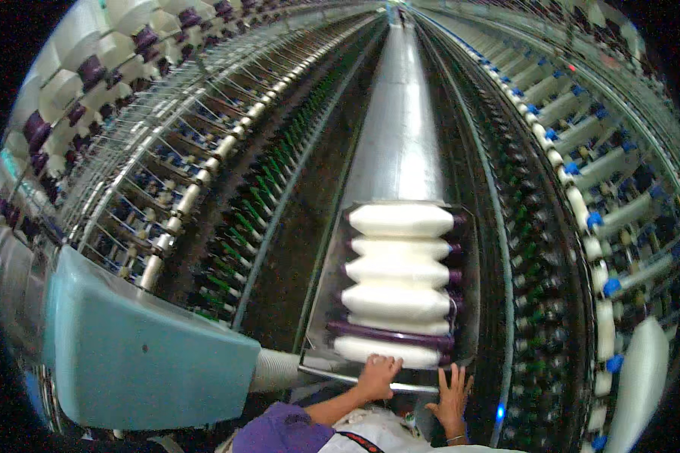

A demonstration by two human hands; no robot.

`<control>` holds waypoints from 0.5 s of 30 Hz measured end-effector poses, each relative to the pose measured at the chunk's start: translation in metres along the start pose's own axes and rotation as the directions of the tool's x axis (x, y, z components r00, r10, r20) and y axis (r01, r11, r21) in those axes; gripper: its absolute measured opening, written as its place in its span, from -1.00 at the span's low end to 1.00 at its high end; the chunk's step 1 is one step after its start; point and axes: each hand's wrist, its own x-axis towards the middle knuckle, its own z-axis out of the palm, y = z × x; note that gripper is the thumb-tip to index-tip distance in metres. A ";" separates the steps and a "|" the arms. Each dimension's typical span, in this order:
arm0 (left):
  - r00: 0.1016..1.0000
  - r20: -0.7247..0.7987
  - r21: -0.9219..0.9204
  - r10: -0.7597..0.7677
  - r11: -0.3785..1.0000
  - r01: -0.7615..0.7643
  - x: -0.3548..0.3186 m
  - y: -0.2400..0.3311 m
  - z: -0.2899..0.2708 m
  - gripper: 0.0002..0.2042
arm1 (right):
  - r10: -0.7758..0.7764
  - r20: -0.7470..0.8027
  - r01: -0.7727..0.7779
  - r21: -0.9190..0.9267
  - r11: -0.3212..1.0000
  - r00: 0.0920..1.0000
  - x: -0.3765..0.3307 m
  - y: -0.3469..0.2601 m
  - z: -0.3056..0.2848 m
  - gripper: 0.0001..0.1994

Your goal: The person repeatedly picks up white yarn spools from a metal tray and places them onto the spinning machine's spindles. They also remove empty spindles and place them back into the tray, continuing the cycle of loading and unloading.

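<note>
The left hand (376, 375) gripped the metal tray (321, 317) at its near rim; the right hand (451, 394) lay spread open beside it. White bobbins (397, 302) lay at twelve o'clock, long axes crosswise.

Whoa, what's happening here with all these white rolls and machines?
A person stands in a long aisle between two rows of spinning machines. Both hands rest on the near edge of a metal trolley stacked with white yarn bobbins on purple tubes: the left hand grips the rim by the nearest bobbin, the right hand lies flat with fingers spread. To the left sits a pale blue machine housing; more bobbins line the machines on both sides.
</note>
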 end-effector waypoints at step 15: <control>0.995 -0.097 -0.073 -0.039 0.997 0.032 0.104 -0.026 -0.013 -0.21 | -0.059 -0.118 0.054 -0.042 0.998 0.991 0.143 0.060 0.018 0.04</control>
